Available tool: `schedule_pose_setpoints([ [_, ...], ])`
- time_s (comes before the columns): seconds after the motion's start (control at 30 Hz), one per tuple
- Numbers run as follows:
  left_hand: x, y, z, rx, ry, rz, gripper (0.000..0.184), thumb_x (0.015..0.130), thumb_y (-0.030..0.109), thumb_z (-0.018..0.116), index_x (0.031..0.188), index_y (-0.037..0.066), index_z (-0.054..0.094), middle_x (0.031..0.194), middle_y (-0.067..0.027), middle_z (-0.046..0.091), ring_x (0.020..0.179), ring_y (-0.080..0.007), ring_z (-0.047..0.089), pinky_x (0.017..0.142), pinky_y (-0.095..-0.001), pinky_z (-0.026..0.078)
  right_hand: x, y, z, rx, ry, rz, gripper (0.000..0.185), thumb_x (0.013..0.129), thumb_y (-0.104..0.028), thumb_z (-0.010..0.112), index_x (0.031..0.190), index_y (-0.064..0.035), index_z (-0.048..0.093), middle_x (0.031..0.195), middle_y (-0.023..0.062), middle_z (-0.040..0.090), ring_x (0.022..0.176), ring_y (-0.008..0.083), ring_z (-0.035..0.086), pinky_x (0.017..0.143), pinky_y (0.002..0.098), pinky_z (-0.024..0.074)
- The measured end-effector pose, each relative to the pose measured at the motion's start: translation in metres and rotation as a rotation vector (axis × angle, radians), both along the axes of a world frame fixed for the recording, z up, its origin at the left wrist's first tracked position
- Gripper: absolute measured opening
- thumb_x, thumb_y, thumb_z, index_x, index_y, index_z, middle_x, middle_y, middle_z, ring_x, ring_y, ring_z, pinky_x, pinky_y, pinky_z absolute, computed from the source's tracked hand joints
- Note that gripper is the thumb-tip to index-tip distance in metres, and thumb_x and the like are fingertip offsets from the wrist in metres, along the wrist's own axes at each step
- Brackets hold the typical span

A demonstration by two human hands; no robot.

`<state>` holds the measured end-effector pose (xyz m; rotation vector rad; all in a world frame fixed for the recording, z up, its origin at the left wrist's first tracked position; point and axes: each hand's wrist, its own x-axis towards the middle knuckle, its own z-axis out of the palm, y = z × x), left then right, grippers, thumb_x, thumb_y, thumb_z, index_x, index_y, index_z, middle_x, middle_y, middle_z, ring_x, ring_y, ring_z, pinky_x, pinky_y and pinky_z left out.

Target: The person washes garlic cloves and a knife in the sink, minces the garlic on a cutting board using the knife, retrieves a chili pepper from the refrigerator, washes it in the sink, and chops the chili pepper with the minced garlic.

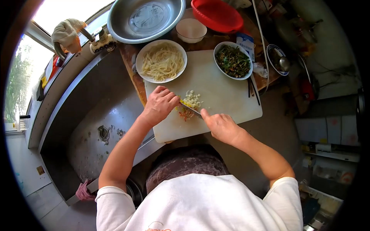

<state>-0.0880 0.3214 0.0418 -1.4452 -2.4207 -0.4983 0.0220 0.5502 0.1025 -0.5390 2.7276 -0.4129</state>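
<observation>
My right hand (223,126) is closed around the handle end of a kitchen knife (192,109), its thumb lying along the top. At the other end of the blade, my left hand (161,102) has its fingers curled and pressed together at the tip; their exact grip is partly hidden. Under and around the blade lie chopped white pieces (192,97), with yellow bits (189,104) and red bits (185,114) beside them. All of this rests on a white cutting board (235,98).
Pale strips fill a white bowl (142,71) at the board's far left; chopped greens (233,61) fill another at far right. Dark chopsticks (254,91) lie on the right edge. Behind are a metal basin (115,23), clear bowl (191,30) and red basket (217,15). A sink (96,111) is left.
</observation>
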Motion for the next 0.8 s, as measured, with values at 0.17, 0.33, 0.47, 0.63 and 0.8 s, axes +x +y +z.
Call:
schedule_pose_setpoints([
  [0.17,0.010,0.004,-0.001,-0.057,0.106,-0.006,0.016,0.078,0.022,0.067,0.084,0.011,0.058,0.078,0.0004,0.059,0.079,-0.0168,0.060,0.085,-0.0353,0.046,0.016,0.007,-0.039,-0.042,0.092,-0.030,0.047,0.071,0.004,0.056,0.116,0.0050,0.042,0.070,0.0227,0.063,0.068,0.0419,0.064,0.061,0.0487,0.0525],
  [0.33,0.001,-0.001,0.005,-0.007,0.084,-0.015,0.013,0.078,0.021,0.064,0.080,0.012,0.055,0.073,0.0002,0.056,0.078,-0.0173,0.059,0.087,-0.0352,0.044,0.005,0.001,-0.006,-0.025,0.049,-0.002,0.047,0.072,0.004,0.056,0.116,0.0056,0.042,0.071,0.0236,0.062,0.070,0.0421,0.064,0.062,0.0487,0.0523],
  [0.47,-0.009,0.008,0.012,0.045,0.047,-0.007,0.018,0.077,0.025,0.069,0.081,0.012,0.056,0.073,0.0011,0.057,0.076,-0.0165,0.059,0.082,-0.0344,0.044,-0.006,0.008,0.005,-0.004,0.060,0.007,0.045,0.073,0.004,0.055,0.116,0.0025,0.043,0.069,0.0218,0.063,0.069,0.0413,0.065,0.062,0.0488,0.0528],
  [0.63,0.003,0.017,-0.007,0.038,0.058,0.020,0.021,0.074,0.023,0.070,0.083,0.011,0.056,0.075,0.0002,0.058,0.076,-0.0169,0.059,0.081,-0.0343,0.045,0.003,0.018,-0.030,-0.045,0.042,-0.027,0.045,0.073,0.005,0.053,0.116,0.0021,0.042,0.069,0.0218,0.063,0.069,0.0424,0.064,0.063,0.0499,0.0525],
  [0.8,-0.007,0.017,0.000,0.024,0.057,-0.027,0.019,0.074,0.021,0.069,0.082,0.011,0.056,0.075,-0.0001,0.058,0.075,-0.0177,0.060,0.083,-0.0359,0.045,0.001,0.018,-0.026,-0.058,0.068,-0.031,0.050,0.072,0.005,0.053,0.121,0.0051,0.042,0.070,0.0231,0.063,0.069,0.0432,0.063,0.065,0.0504,0.0517],
])
